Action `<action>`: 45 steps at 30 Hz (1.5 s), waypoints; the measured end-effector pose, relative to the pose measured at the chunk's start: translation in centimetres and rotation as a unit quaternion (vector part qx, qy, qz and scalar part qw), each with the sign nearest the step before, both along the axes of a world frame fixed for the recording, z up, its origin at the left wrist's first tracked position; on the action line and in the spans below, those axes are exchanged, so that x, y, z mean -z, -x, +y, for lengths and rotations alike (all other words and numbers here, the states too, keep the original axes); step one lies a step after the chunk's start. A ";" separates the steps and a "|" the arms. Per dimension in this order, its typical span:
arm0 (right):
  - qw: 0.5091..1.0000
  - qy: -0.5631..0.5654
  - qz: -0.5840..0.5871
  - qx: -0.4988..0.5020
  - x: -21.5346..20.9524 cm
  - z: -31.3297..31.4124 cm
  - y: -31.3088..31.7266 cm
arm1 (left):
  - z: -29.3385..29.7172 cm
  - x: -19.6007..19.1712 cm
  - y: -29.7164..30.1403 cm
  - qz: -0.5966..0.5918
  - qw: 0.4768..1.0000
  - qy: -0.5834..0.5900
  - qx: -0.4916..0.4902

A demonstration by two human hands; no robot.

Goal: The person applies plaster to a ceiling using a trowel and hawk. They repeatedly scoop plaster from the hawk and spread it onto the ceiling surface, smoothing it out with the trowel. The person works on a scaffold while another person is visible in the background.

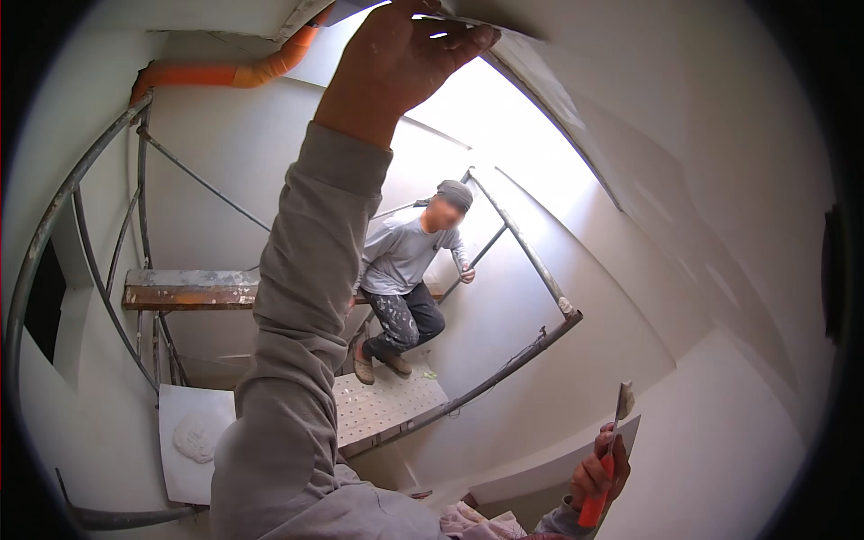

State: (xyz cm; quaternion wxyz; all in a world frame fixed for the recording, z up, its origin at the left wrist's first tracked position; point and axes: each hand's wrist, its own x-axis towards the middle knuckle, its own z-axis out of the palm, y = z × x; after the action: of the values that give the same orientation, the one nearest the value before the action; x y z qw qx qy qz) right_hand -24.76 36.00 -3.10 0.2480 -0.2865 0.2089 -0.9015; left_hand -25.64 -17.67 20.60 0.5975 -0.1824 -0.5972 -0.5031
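Note:
My left arm, in a grey sleeve, reaches up through the middle of the view. At the top, my left hand (396,58) is closed on a thin flat spreading blade (490,20) held close to the white ceiling; its grip is partly cut off by the upper edge. At the lower right, my right hand (598,472) is wrapped round the orange handle of a putty knife (598,493). The knife points upward, with pale putty (627,399) on its tip. Behind that hand shows a thin greyish plate (627,438); whether I hold it too is unclear.
A co-worker (400,256) in grey sits on a plank (193,292), feet on a perforated platform (382,405). Scaffold tubes (526,243) curve around both sides. A white board (184,481) bearing a putty heap (195,438) is at lower left. An orange pipe (202,74) runs overhead.

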 end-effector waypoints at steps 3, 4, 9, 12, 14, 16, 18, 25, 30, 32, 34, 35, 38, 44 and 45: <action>1.000 -0.010 0.003 -0.027 -0.3 -1.2 0.7 | -3.8 0.3 -2.0 0.111 0.976 0.032 0.183; 0.999 -0.009 0.001 -0.035 -0.3 -1.6 0.8 | -4.7 0.1 -3.4 0.113 0.936 -0.041 0.332; 0.997 -0.020 0.005 -0.068 -0.5 -2.7 1.5 | -6.9 -0.4 -7.8 0.129 0.762 -0.127 0.622; 0.997 -0.015 -0.002 -0.074 -0.6 -3.4 1.6 | -7.2 -0.5 -8.2 0.130 0.779 -0.138 0.598; 0.998 -0.013 -0.019 -0.057 -0.6 -3.6 1.7 | -7.2 -0.5 -8.1 0.147 0.786 -0.134 0.585; 0.977 -0.199 -0.029 0.069 -0.5 -2.0 2.0 | -7.3 -0.5 -8.8 0.172 0.786 -0.121 0.582; 0.946 -0.288 -0.057 0.139 -0.9 -1.8 1.5 | -7.3 -0.4 -9.8 0.170 0.797 -0.134 0.564; 0.936 -0.329 -0.026 0.125 -1.2 -2.5 2.1 | -10.5 -0.5 -14.3 0.170 0.824 -0.206 0.499; 0.969 -0.236 -0.072 0.013 0.1 -2.1 4.0 | -9.8 0.4 -17.7 0.226 0.830 -0.267 0.434; 0.966 -0.210 -0.149 0.030 0.7 -2.2 3.9 | -10.7 2.8 -16.7 0.268 0.865 -0.192 0.379; 0.917 -0.357 -0.026 0.177 2.7 -2.5 4.6 | -10.3 6.9 -14.3 0.298 0.918 -0.123 0.232; 0.871 -0.422 0.042 0.248 3.4 -2.7 4.7 | -9.2 10.3 -11.7 0.200 0.960 -0.095 -0.170; 0.958 -0.215 -0.189 -0.018 1.4 -5.1 3.1 | 1.8 17.6 -6.2 0.128 0.888 0.111 -0.427; 0.641 -0.544 0.264 0.473 3.6 -9.3 -0.4 | 17.2 22.7 -1.8 0.135 0.922 0.359 0.043; 0.667 -0.521 0.252 0.469 3.4 -9.0 -0.8 | 17.3 22.7 -1.7 0.139 0.907 0.398 0.029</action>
State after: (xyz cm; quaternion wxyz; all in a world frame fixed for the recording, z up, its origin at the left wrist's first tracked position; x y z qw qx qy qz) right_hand -23.94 27.03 -6.54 -0.1610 -0.1912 0.8063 -0.5361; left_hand -23.95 -0.41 -2.07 0.5371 -0.4901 -0.6533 -0.2109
